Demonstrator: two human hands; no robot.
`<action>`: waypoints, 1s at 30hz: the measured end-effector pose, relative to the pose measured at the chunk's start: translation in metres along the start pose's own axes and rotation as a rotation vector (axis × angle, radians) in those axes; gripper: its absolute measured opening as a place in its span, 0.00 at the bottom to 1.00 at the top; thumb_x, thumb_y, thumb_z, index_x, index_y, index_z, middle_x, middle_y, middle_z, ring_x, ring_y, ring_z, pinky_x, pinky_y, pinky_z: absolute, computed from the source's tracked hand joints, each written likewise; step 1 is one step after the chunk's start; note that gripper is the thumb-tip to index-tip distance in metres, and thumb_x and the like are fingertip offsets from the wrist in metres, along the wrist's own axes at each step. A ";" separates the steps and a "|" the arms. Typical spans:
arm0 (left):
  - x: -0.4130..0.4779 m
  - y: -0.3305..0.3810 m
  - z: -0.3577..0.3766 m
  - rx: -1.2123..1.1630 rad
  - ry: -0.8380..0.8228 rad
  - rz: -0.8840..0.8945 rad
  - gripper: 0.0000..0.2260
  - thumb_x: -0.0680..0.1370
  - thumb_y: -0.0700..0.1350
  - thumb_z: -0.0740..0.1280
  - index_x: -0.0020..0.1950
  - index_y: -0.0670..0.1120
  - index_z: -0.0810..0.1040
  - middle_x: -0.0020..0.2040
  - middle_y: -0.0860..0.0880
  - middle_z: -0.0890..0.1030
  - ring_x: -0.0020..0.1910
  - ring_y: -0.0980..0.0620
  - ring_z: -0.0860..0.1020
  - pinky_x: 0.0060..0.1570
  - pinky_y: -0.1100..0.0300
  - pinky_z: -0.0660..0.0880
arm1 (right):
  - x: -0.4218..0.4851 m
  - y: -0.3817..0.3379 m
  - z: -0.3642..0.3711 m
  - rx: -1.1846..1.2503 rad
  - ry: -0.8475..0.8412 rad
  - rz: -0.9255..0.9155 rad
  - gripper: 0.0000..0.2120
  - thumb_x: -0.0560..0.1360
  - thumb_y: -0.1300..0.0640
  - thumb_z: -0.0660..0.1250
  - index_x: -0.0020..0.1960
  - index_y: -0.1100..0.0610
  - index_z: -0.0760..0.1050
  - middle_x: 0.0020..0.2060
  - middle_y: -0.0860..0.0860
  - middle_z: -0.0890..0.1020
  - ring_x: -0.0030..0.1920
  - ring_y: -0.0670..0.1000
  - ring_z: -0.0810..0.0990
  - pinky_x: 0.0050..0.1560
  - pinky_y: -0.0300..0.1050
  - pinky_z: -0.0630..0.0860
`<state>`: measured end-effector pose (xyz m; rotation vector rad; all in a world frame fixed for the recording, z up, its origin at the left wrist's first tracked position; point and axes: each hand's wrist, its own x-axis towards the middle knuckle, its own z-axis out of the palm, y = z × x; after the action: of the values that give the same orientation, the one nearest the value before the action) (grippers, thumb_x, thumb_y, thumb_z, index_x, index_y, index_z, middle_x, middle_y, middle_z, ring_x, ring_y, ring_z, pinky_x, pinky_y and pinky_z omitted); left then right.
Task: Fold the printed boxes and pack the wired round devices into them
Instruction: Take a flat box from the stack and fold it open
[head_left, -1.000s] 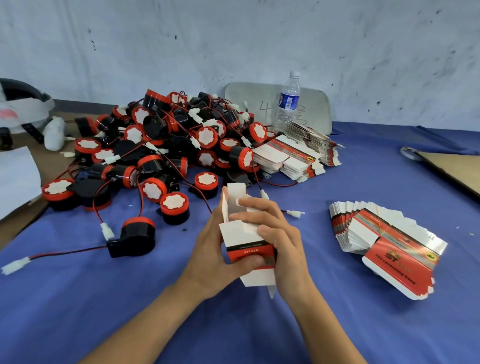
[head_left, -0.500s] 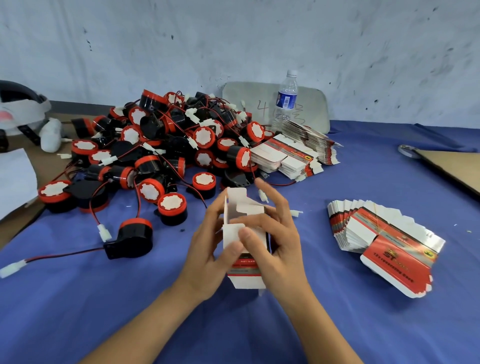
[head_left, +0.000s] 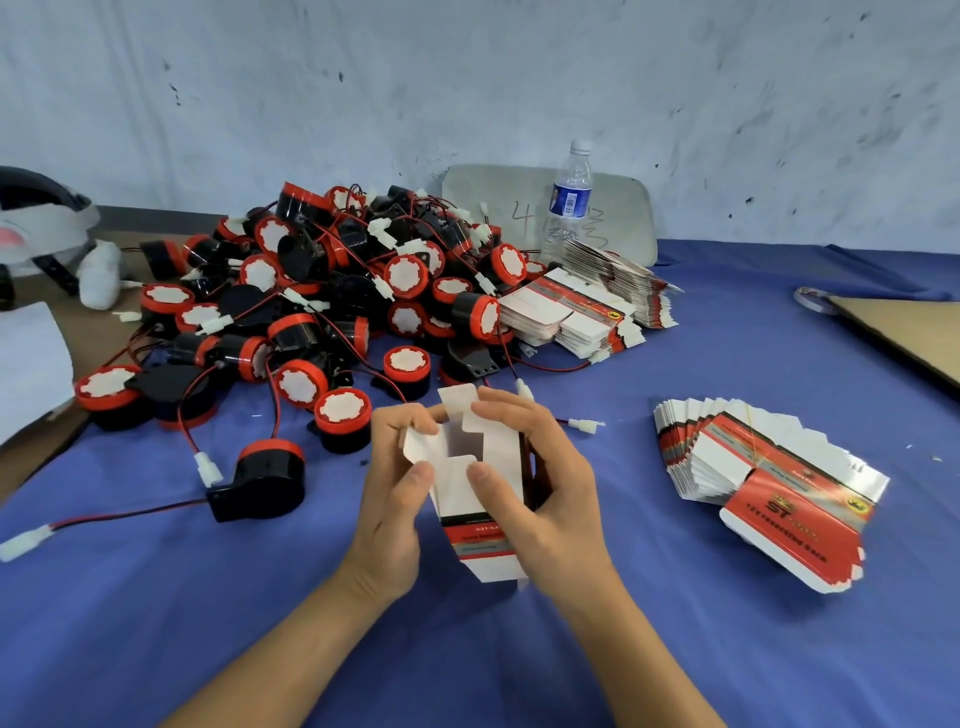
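near: your left grip (head_left: 392, 499) and right grip (head_left: 545, 483) both pinch the printed box (head_left: 483, 499) over the worktop (head_left: 156, 597); within the last second its end flaps have splayed and its mouth has opened, so flap folding seems next. far: the wired round devices (head_left: 322, 291) lie heaped, none yet in this box.

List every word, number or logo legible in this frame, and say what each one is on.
"4": handwritten on the grey board against the wall; the scrawl beside it is illegible and partly behind the water bottle.
"ST": logo on the top of the stack of flat boxes at right; the line below it is too blurred to read.
Label on the water bottle: too small to read.
Print on the half-folded box: too small to read.
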<state>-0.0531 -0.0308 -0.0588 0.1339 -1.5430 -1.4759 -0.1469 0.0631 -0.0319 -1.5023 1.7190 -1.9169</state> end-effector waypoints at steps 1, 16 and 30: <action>0.000 0.000 0.000 -0.003 0.003 -0.005 0.11 0.73 0.48 0.59 0.52 0.61 0.72 0.55 0.58 0.78 0.53 0.55 0.78 0.48 0.63 0.76 | 0.000 0.000 0.000 0.011 -0.003 0.025 0.18 0.72 0.52 0.67 0.62 0.50 0.75 0.60 0.46 0.78 0.62 0.52 0.76 0.58 0.55 0.76; 0.002 0.006 0.005 0.172 -0.038 0.056 0.16 0.69 0.42 0.60 0.53 0.58 0.70 0.57 0.57 0.78 0.53 0.51 0.79 0.45 0.61 0.77 | 0.003 -0.001 -0.004 -0.148 -0.162 -0.075 0.14 0.73 0.60 0.64 0.59 0.55 0.77 0.61 0.46 0.70 0.66 0.51 0.70 0.60 0.43 0.72; -0.002 0.001 0.006 0.269 -0.024 0.036 0.19 0.70 0.43 0.59 0.61 0.47 0.71 0.54 0.55 0.80 0.51 0.51 0.80 0.49 0.60 0.77 | 0.005 0.002 -0.007 -0.343 -0.155 -0.229 0.11 0.72 0.56 0.63 0.51 0.59 0.77 0.55 0.45 0.77 0.54 0.51 0.75 0.53 0.47 0.73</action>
<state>-0.0561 -0.0251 -0.0581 0.2456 -1.7495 -1.2406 -0.1556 0.0635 -0.0294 -1.9879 1.9509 -1.6019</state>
